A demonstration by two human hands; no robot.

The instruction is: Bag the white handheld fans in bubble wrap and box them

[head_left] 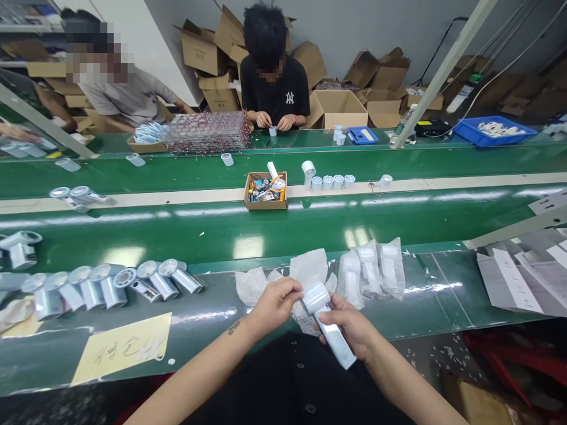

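Observation:
My right hand (pixel 349 330) grips the handle of a white hand-held device (pixel 328 321) with a round head, held just above the near table edge. My left hand (pixel 277 302) pinches a thin white foam bag (pixel 310 268) at the device's head. More foam bags lie under and behind my hands. To the right lie three bagged devices (pixel 372 268). To the left a row of several unbagged silver devices (pixel 115 286) lies on the table.
A yellow paper label (pixel 121 348) lies at the near left. A small cardboard box (pixel 266 190) of parts and several white caps (pixel 332 181) sit on the green conveyor (pixel 398 218). Two other people work across it. Flat white cartons (pixel 522 271) lie at the right.

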